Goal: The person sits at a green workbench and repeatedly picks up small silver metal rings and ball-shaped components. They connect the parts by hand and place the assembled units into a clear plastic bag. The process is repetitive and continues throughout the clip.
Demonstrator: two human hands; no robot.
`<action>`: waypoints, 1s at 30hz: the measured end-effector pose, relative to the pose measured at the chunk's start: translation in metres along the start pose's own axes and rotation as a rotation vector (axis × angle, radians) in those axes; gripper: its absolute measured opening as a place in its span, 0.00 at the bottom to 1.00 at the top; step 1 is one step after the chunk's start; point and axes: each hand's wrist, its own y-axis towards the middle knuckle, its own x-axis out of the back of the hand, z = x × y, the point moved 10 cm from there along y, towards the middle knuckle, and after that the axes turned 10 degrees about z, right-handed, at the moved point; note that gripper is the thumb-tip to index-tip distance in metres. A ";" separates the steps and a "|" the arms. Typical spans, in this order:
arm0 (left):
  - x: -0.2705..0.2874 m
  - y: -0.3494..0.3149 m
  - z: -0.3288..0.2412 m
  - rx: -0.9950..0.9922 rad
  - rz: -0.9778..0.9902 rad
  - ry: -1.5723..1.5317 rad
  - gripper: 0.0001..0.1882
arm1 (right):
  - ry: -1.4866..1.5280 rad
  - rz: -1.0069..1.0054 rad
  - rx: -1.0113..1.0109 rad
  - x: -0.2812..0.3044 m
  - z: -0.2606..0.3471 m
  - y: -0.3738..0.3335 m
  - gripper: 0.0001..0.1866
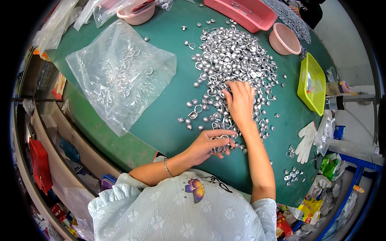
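A large heap of small silver metal pieces (229,50), rounded caps and loops, is spread over the green table in front of me. My right hand (241,100) reaches into the near part of this heap, thumb and fingertips drawn together among the pieces. What they pinch is hidden. Closer to my body, my left hand (211,145) curls around several silver metal rings (219,149), which show beneath its fingers. Loose round caps (189,121) lie to the left of the heap.
A clear plastic bag (120,76) with several rings lies on the left. Pink trays (245,14) and a pink bowl (284,39) stand at the back. On the right are a yellow-green basket (312,84), a white glove (305,142) and a small group of pieces (293,175).
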 end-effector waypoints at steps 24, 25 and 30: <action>-0.022 0.005 0.039 0.086 -0.059 -0.196 0.12 | 0.144 -0.782 -1.095 0.183 -0.243 -0.435 0.07; -0.024 0.004 0.041 0.092 -0.071 -0.201 0.11 | 0.116 -0.710 -1.097 0.183 -0.255 -0.437 0.07; -0.025 -0.003 0.048 0.075 -0.065 -0.180 0.10 | -0.163 -0.623 -1.204 0.216 -0.295 -0.487 0.06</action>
